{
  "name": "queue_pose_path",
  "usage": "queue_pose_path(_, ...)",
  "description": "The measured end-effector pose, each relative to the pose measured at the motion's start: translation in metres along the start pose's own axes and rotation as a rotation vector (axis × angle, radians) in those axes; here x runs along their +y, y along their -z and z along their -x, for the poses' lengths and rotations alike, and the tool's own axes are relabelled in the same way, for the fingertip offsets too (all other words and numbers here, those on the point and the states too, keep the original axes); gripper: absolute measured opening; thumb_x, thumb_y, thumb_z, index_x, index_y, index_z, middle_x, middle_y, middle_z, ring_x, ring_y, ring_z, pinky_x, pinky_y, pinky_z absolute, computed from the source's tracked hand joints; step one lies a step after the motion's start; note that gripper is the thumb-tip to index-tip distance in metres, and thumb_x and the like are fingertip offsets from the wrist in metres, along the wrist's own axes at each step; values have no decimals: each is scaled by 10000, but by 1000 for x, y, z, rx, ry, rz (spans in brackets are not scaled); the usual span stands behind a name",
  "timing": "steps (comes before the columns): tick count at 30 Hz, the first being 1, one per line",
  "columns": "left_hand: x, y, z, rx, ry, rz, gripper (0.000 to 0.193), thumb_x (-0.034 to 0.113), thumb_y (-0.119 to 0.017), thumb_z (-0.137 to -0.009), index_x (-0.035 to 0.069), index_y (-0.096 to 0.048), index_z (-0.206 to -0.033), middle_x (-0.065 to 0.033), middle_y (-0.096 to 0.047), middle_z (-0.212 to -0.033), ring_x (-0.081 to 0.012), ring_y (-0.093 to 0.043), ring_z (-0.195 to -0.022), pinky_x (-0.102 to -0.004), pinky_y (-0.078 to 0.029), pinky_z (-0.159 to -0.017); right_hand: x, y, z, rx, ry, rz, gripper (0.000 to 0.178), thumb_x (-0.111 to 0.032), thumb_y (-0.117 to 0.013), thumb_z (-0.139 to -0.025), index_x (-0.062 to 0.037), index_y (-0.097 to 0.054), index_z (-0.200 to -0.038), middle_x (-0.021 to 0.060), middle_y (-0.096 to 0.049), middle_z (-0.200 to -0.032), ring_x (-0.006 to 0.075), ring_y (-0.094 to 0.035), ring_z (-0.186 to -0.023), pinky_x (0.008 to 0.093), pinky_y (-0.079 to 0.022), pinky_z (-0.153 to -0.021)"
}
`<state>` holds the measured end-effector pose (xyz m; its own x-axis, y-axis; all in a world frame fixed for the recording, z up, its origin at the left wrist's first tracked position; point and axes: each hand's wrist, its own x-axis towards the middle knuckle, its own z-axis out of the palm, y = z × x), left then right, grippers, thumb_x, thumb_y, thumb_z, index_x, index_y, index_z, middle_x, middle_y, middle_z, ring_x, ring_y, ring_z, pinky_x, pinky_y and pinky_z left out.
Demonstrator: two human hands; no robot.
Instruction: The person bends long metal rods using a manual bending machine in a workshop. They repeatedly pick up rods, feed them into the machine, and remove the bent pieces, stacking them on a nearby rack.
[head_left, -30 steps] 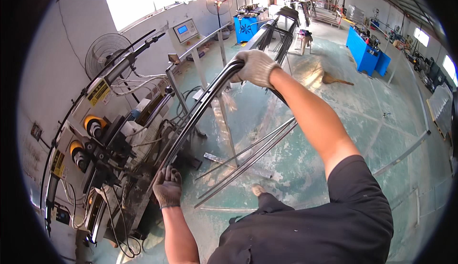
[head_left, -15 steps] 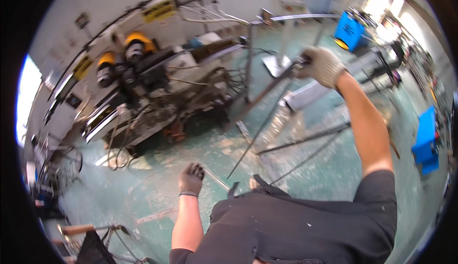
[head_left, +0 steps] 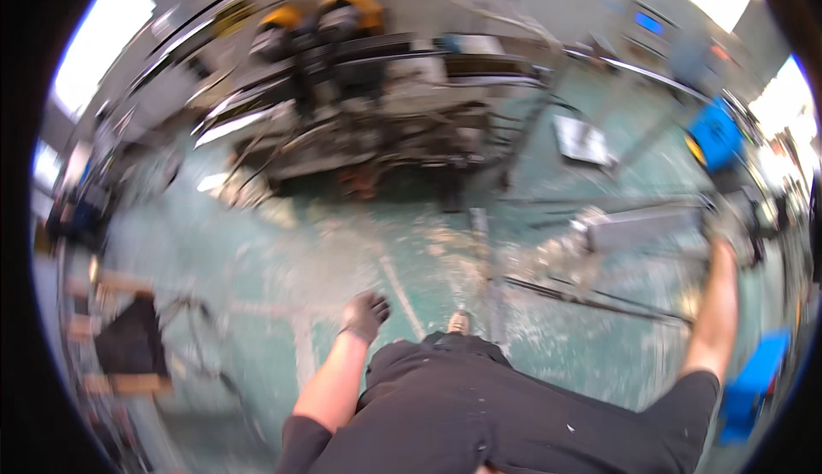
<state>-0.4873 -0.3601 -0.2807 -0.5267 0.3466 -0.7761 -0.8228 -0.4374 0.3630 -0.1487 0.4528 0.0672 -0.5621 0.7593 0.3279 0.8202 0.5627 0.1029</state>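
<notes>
My left hand, in a dark-palmed work glove, hangs low in front of my body with its fingers curled in and nothing visible in them. Far out to the right, my right hand wears a pale glove and is smeared by motion. It is at the right end of a long grey metal profile, partly wrapped in clear film. A thin dark bar runs leftward from near that hand; whether the fingers hold it is hidden by blur.
A large machine with two yellow-capped motors stands ahead. Dark bars lie low at the right. Blue units stand at the upper right and lower right. A stool-like frame with black cloth stands at left.
My view has swung, shifting the machine in the picture. My right hand has moved outward and down from its raised place, where it held a long dark bar. My left hand remains low.
</notes>
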Motion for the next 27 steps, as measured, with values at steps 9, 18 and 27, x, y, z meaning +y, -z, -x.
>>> queue_pose_path(9,45,13,82,162,-248,-169,251,117,-709,-994,17,-619,-1206,-106,-694,-945,-237,-722,-780,-389,-622,-686,36,-119,64,667,-179,-72,495,-313,-717,-947,42,-747,-1291,295,-763,-1258,448,-757,-1122,519,-594,-970)
queue_pose_path(18,106,274,174,397,-293,30,244,133,-711,-959,34,-657,-1175,-99,-714,-950,-246,-729,-768,-404,-634,-719,-437,-178,451,-123,230,-443,465,-285,-744,-913,56,-767,-1227,278,-795,-1143,425,-779,-1012,507,-611,-894)
queue_pose_path(27,230,489,279,668,-431,187,247,47,-719,-931,-41,-627,-1142,-109,-680,-870,-199,-665,-673,-354,-570,-583,-730,-178,563,-875,-23,-614,343,-199,-795,-862,41,-812,-1106,161,-785,-854,287,-741,-686,438,-589,-619)
